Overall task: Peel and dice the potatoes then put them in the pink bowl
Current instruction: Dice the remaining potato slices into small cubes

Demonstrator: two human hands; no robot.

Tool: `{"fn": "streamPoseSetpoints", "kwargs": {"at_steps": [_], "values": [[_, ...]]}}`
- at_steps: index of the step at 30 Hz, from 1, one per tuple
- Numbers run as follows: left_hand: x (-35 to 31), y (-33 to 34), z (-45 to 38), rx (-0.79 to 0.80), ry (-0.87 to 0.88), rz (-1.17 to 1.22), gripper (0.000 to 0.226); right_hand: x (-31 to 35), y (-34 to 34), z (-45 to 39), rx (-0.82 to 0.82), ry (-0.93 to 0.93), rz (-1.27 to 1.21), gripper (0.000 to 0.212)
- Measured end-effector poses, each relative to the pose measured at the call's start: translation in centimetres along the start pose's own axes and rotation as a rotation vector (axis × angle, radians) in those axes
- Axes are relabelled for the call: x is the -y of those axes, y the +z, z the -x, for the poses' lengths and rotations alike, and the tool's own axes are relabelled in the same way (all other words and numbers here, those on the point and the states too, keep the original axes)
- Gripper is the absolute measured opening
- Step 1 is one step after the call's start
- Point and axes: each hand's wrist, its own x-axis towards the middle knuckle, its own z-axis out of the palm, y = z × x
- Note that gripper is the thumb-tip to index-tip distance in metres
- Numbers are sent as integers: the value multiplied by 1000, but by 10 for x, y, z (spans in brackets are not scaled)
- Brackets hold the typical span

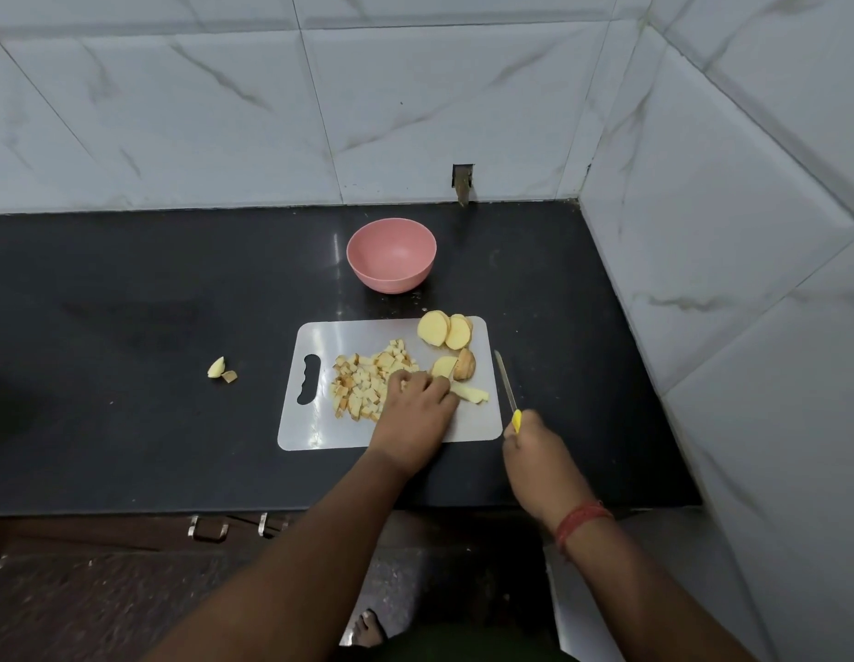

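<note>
Left hand [418,402] curled over diced potato [363,382] on white cutting board [320,430]; right hand [535,451] gripping yellow-handled knife [507,390] beside board; pink bowl [391,255] behind.

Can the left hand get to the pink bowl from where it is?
Probably yes. The left hand rests on the diced potato, and the pink bowl stands just beyond the cutting board, with nothing tall between them.

A pile of small potato cubes [368,382], pale yellow with some brown skin, lies mid-board on the white cutting board [320,430]. Thick potato slices [445,331] lean together at its far right corner, with smaller pieces [456,365] just below. The pink bowl [390,255] stands upright beyond the board.
</note>
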Motion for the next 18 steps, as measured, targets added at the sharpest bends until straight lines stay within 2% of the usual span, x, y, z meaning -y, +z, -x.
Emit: {"fn": "streamPoseSetpoints", "kwargs": {"at_steps": [4, 8, 13, 18], "values": [[12, 0, 3, -34, -94, 19, 16, -3, 1, -2, 22, 15, 23, 15], [2, -5, -8, -35, -10, 61, 32, -5, 4, -5, 33, 29, 12, 17], [-10, -7, -14, 24, -17, 103, 17, -7, 4, -7, 35, 26, 15, 18], [-12, -6, -8, 35, 0, 119, 13, -9, 8, -4, 55, 27, 55, 18]]}}
